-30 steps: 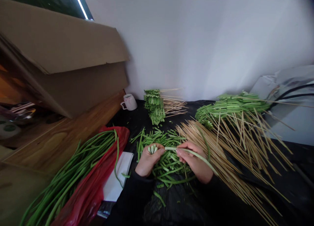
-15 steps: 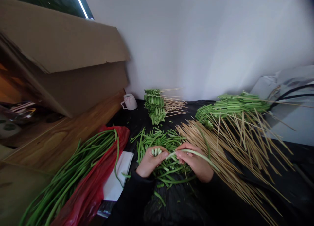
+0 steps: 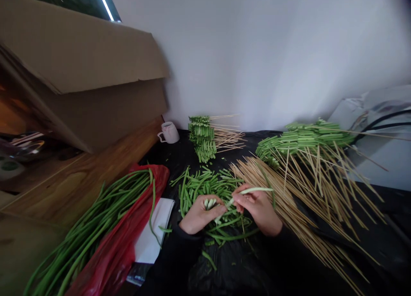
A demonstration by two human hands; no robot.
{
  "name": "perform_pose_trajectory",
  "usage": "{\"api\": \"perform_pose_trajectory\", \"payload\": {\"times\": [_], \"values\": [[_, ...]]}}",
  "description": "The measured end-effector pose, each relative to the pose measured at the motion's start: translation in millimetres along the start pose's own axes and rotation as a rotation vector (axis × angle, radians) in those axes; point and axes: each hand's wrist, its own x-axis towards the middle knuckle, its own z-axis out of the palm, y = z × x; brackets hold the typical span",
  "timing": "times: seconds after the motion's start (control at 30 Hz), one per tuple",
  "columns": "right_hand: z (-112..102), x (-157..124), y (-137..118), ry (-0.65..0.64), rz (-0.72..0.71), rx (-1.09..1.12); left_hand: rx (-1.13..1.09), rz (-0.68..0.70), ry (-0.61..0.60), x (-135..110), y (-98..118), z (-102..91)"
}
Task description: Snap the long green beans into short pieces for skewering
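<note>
My left hand is curled around several short pieces of long bean, their pale cut ends showing above the fingers. Its thumb tip meets one end of a pale green long bean. My right hand pinches that same bean between thumb and fingers, and the free end sticks out to the right. Both hands are over a heap of cut green bean pieces, with a few longer lengths below. Bamboo skewers lie in a loose bundle right beside my right hand.
Uncut long beans spill from a red plastic bag at left, next to white paper. Skewered bean pieces stand stacked at the back and back right. A mug and cardboard box are at back left.
My right hand has turned and shifted slightly right. The bean's free end, which curved down to the right, now points nearly level and shows less length. My left hand has moved slightly right.
</note>
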Motion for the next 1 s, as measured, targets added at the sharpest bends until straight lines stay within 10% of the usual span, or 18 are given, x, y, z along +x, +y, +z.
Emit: {"api": "perform_pose_trajectory", "payload": {"times": [0.4,0.7,1.0], "values": [[4.3,-3.9,-7.0,0.038,-0.035,-0.058,-0.054,0.026,0.026,0.4,-9.1,5.1],[9.0,-7.4,-5.3,-0.003,-0.008,-0.126,-0.431,0.129,0.350,7.5,-14.4,0.1],[9.0,-8.4,3.8,0.056,-0.311,-0.398,-0.519,0.136,0.429,8.8,-13.4,0.8]]}}
